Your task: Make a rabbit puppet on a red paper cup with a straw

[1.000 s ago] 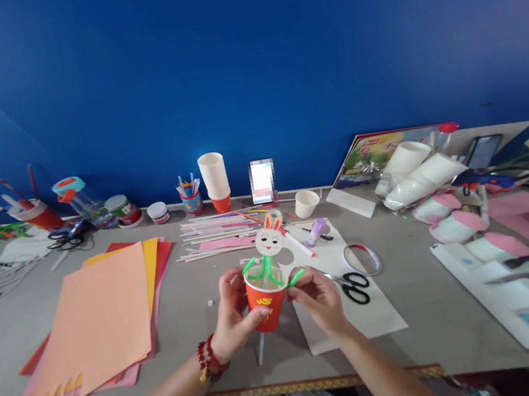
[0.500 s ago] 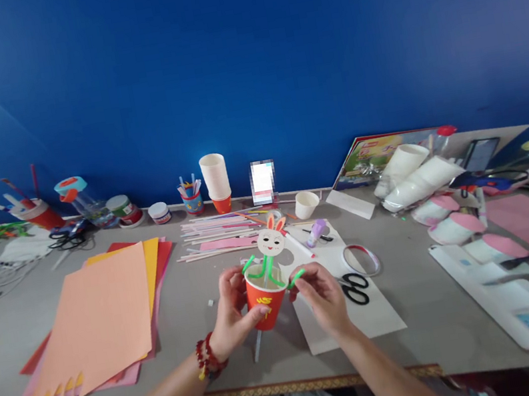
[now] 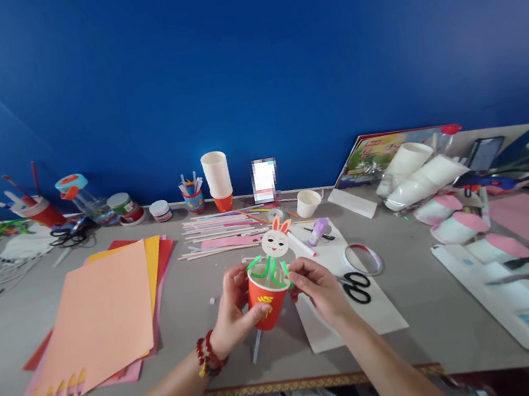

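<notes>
While grasping red cup (image 3: 272, 309) with left hand (image 3: 236, 309), touching its 3 o'clock edge with right hand (image 3: 321, 291) (exact hold unclear), could tilt rabbit head (image 3: 275, 244) at 12 o'clock by tugging.

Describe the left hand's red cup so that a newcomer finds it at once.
Below the blue wall stretches a grey table. At the middle of its near side, the left hand holds the red cup. Unlike the red brush holder at the far left, this one has yellow marks and a white rabbit face with orange ears above its rim.
</notes>
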### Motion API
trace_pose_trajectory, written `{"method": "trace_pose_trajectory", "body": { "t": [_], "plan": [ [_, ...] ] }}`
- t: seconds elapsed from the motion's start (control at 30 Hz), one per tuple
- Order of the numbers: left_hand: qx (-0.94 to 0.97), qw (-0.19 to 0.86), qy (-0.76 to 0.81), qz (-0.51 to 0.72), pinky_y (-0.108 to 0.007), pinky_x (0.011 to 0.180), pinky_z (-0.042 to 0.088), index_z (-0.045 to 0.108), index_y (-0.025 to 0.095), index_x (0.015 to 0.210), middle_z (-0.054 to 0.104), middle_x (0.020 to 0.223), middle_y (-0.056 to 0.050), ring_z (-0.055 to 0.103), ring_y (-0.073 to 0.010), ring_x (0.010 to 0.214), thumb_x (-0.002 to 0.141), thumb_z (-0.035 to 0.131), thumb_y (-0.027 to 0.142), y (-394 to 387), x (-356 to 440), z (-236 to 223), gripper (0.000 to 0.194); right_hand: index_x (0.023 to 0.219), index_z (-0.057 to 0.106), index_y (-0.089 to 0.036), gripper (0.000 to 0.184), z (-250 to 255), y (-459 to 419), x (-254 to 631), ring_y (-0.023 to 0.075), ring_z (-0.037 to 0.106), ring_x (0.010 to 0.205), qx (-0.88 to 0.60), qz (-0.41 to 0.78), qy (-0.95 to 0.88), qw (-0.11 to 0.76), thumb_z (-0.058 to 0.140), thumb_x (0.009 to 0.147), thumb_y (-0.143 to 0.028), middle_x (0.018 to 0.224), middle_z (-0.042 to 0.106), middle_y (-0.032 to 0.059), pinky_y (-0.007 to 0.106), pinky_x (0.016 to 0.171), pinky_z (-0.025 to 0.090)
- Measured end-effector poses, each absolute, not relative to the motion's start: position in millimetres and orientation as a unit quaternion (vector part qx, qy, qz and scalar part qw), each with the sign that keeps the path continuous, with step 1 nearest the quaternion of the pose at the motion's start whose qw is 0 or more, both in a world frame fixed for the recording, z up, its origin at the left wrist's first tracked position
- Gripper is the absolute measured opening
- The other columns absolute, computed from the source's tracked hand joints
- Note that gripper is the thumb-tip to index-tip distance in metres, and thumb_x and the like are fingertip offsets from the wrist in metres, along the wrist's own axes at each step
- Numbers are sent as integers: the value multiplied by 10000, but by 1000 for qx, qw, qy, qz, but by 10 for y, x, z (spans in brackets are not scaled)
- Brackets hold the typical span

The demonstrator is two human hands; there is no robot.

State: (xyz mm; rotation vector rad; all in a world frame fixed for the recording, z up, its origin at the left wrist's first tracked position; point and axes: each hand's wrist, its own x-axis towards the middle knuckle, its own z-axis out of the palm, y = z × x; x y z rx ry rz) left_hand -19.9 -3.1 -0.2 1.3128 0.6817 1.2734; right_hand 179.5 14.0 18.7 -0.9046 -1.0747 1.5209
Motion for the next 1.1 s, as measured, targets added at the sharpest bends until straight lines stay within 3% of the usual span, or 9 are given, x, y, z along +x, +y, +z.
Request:
{"method": "trace_pose_trajectory", "body": {
  "t": [0.23,0.43,0.6,0.83,1.1],
  "plan": [
    [559,556,310,531,-369,944,499,377,259,1345,539,1360,-139,587,-273,1176,813,739,277,-44,-200,-16,643,742,632,-188,242,139,169,1817,111,559,550,-355,641,-461,501,734,829,-388,644,594,-22,234,503,502],
    [571,549,317,521,-336,886,517,371,272,1294,587,1259,-109,625,-240,1085,787,764,281,-36,-213,-47,642,762,631,-191,215,86,192,1839,113,569,552,-355,638,-469,496,730,838,-366,649,581,-29,239,518,505],
    [551,572,324,514,-349,941,496,371,289,1310,561,1319,-106,599,-243,1143,790,764,264,-14,-204,-63,652,748,605,-189,256,113,192,1816,113,572,569,-365,637,-462,497,712,848,-399,672,591,-22,239,535,511],
    [409,638,375,534,-314,918,504,475,239,1304,612,1268,-94,609,-230,1102,780,764,336,91,-185,-14,606,967,626,-204,346,118,172,1814,141,597,617,-412,619,-444,500,635,870,-536,701,623,-3,243,532,515],
    [413,603,381,566,-275,849,518,465,249,1256,630,1176,-57,619,-189,1012,764,776,287,149,-230,-13,584,766,592,-195,358,-46,171,1827,141,561,602,-448,567,-533,441,660,840,-539,668,567,-16,244,557,488]
  ]
}}
